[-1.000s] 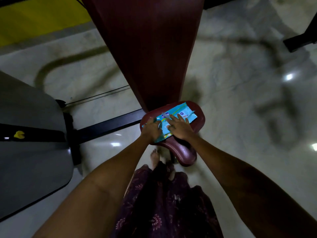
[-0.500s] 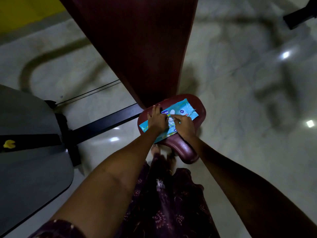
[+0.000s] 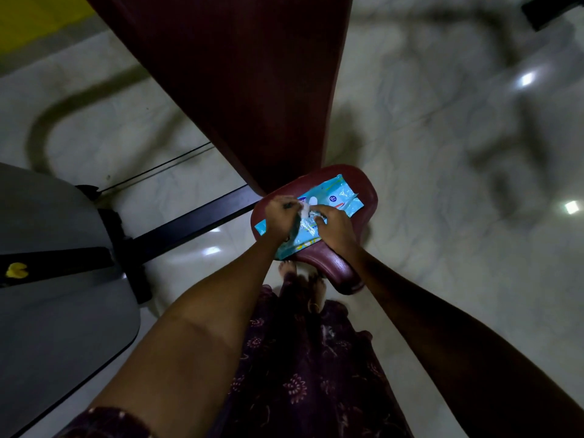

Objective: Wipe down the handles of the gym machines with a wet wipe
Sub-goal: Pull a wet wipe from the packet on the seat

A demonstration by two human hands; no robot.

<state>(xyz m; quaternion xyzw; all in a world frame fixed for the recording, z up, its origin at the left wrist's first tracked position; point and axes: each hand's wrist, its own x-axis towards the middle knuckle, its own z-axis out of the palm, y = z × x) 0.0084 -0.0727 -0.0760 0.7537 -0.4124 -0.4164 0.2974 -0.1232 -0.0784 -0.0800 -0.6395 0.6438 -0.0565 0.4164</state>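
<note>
Barely begun: left hand (image 3: 279, 213) pinching wipe (image 3: 305, 211) from pack (image 3: 343, 199) on seat (image 3: 368, 197); right hand (image 3: 335, 224) pinning pack; handles unwiped.

Both bare forearms reach forward and converge. The left hand (image 3: 281, 213) and right hand (image 3: 335, 227) sit just beside each other, fingers curled, pinching a white wet wipe (image 3: 306, 210).

Glossy plastic wipes pack (image 3: 343, 197) on smooth maroon seat (image 3: 366, 191); polished marble floor (image 3: 442, 184).
</note>
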